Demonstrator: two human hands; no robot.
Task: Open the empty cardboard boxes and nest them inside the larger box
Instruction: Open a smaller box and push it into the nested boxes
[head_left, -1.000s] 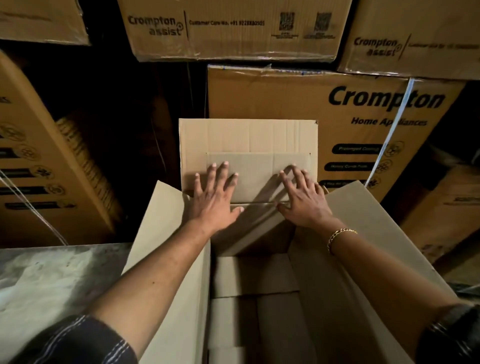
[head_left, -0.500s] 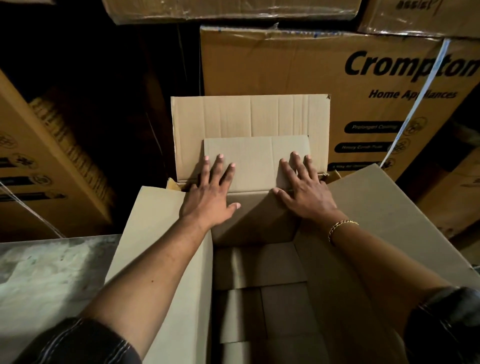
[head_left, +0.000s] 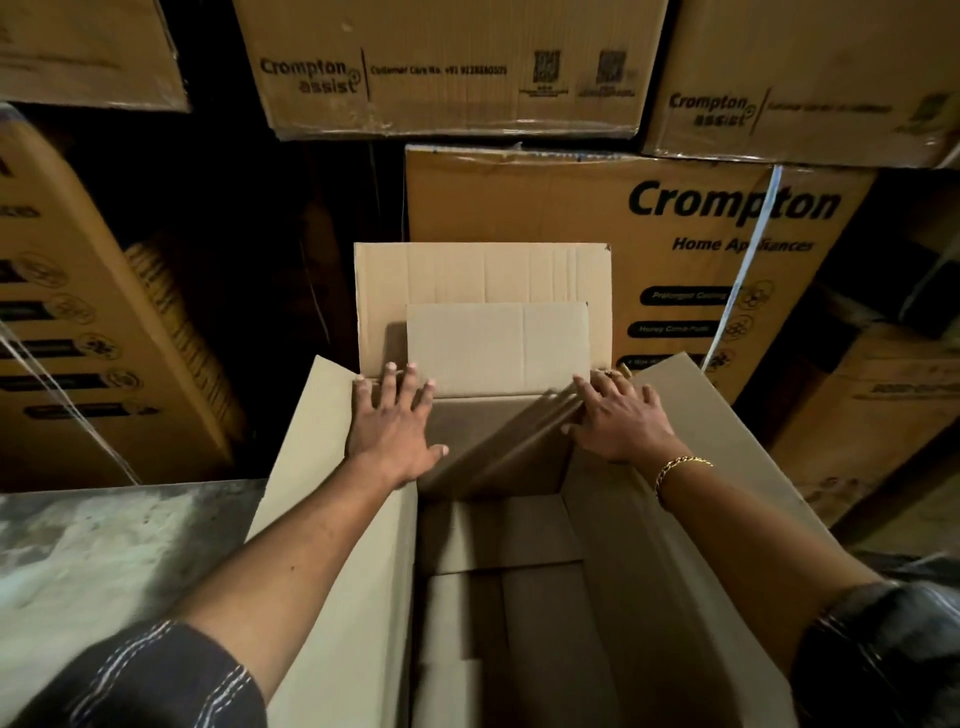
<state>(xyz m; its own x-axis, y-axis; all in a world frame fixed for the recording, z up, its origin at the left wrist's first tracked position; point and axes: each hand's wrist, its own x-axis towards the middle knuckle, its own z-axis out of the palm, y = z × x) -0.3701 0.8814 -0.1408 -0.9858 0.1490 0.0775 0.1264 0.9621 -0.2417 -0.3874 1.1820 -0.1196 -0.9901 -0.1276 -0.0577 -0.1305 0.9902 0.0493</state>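
Two hands are pressing flat and open, holding nothing, at the far end of the big box (head_left: 519, 597): the left hand (head_left: 396, 422) is lying on the far-left corner, the right hand (head_left: 621, 418) on the far-right one. Between them a smaller box (head_left: 493, 441) is sitting tilted against the far wall, its flap (head_left: 496, 348) standing up in front of the big box's own far flap (head_left: 483, 273). Judging by the spread fingers, the hands are bracing the corners so the inner box seats squarely rather than jamming. Compared with the earlier frames, both hands are now sitting wider apart, off the small flap and out at its edges. Printed cartons (head_left: 701, 249) are standing stacked behind, and a grey surface (head_left: 104, 561) is lying to the left.
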